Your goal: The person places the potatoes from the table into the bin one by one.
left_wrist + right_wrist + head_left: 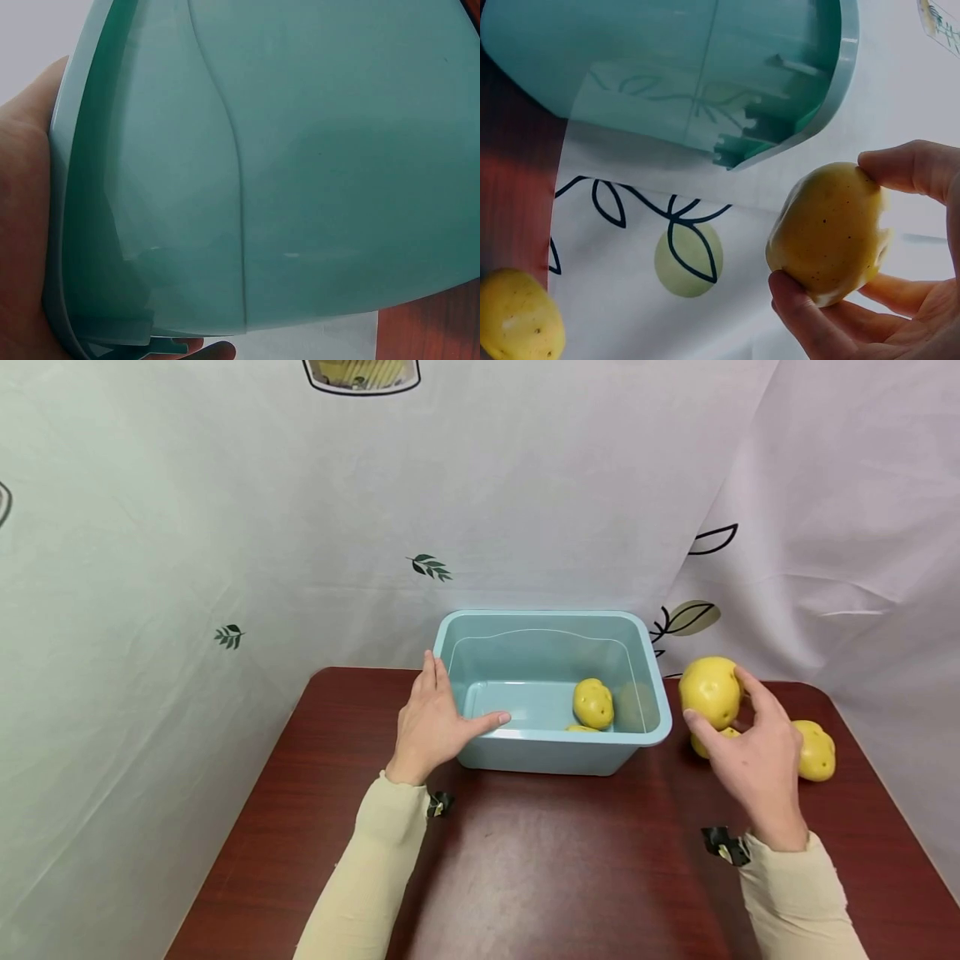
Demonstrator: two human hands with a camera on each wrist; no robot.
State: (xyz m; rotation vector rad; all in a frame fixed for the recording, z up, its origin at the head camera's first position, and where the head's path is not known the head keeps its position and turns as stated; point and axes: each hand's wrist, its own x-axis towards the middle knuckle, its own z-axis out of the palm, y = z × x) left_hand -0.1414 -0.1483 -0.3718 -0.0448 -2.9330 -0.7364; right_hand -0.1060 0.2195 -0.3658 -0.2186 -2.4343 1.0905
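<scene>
One yellow, rounded, smooth potato (709, 690) is up in the air, pinched between thumb and fingertips in the right hand's grip (761, 760), just right of a light-blue rectangular plastic tub (540, 754) and apart from it. Two more potatoes (593, 702) already lie inside, one mostly hidden by the front rim; two others (816, 750) sit out on the dark red wooden surface (570, 860). I'd judge the work partway. The left hand (429, 727), fingers straight, touches the tub's front-left corner. Inside, the left half offers open room; white printed cloth (337, 527) hangs close behind.

no readable text or labels
</scene>
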